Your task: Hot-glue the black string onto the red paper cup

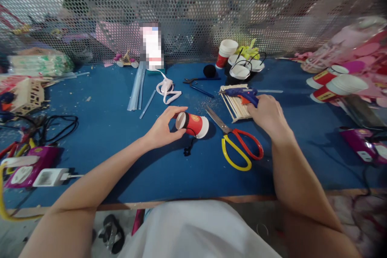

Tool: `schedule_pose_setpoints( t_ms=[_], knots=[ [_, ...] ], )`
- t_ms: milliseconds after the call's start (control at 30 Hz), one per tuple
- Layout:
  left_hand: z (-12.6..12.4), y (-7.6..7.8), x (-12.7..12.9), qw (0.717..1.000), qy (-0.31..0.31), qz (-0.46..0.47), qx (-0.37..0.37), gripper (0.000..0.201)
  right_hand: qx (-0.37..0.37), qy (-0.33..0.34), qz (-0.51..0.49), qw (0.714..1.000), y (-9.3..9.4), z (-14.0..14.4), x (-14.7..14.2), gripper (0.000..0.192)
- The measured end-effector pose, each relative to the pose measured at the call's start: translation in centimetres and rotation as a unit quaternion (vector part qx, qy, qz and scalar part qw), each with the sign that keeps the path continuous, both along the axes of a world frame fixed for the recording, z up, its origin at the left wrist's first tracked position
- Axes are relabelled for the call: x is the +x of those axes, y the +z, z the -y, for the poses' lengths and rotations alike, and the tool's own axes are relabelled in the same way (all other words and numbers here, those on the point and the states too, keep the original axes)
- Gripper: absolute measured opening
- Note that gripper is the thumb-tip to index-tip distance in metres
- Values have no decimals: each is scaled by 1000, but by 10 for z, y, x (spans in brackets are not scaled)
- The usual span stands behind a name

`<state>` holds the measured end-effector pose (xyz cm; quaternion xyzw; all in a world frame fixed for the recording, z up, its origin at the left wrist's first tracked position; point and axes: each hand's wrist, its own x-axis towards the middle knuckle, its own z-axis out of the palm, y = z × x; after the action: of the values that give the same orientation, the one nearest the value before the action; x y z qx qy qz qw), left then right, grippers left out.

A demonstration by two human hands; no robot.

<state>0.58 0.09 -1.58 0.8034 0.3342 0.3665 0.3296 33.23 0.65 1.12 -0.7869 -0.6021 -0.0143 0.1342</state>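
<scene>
Our left hand holds a red cup sideways at mid-table; our right hand grips a glue gun over wooden sticks. Scissors lie between, pliers beyond, stacked cups rightmost.

White ribbon looped beyond the left hand, blurred lit screen farther past it, blue-handled pliers ahead to its right, white adapter well to its left, purple socket box well right of the right hand
</scene>
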Motion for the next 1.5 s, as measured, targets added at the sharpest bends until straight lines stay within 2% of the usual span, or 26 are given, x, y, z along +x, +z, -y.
schedule_pose_setpoints(
  t_ms=[167, 233, 300, 400, 500, 633, 800, 867, 967, 1067, 1167, 1333, 1500],
  knots=[
    [1, 3, 1, 996, -25, 39, -77, 60, 55, -66, -104, 991, 8, 9, -8, 46],
    [1, 5, 2, 993, -38, 50, -102, 58, 100, -43, -164, 980, 11, 15, -11, 45],
    [1, 7, 2, 991, -43, 51, -117, 58, 118, 7, -265, 957, 15, 24, -17, 39],
    [0, 7, 1, 990, -44, 49, -128, 57, 29, 93, -377, 921, 24, 40, -34, 23],
    [-1, 5, 0, 989, -48, 57, -126, 57, -54, 155, -402, 901, 33, 55, -57, 23],
    [-3, 5, -2, 989, -50, 67, -122, 59, -79, 211, -449, 865, 41, 64, -78, 23],
    [-6, 5, -3, 989, -34, 68, -124, 58, -60, 226, -418, 878, 39, 71, -76, 16],
    [-6, 5, -4, 989, -31, 66, -127, 58, -42, 236, -376, 895, 34, 73, -74, 13],
    [-7, 6, -4, 989, -38, 67, -127, 58, -16, 245, -263, 933, 24, 76, -73, 22],
    [-6, 6, -4, 989, -40, 69, -124, 57, 11, 238, -202, 950, 18, 77, -76, 22],
    [-6, 7, -3, 989, -35, 67, -125, 56, 19, 258, -188, 948, 18, 77, -78, 21],
    [-6, 6, -3, 989, -28, 66, -128, 57, 14, 346, -178, 921, 23, 77, -78, 10],
    [-7, 5, -4, 989, -33, 72, -123, 57, 30, 344, -163, 924, 23, 78, -79, 8]
  ],
)
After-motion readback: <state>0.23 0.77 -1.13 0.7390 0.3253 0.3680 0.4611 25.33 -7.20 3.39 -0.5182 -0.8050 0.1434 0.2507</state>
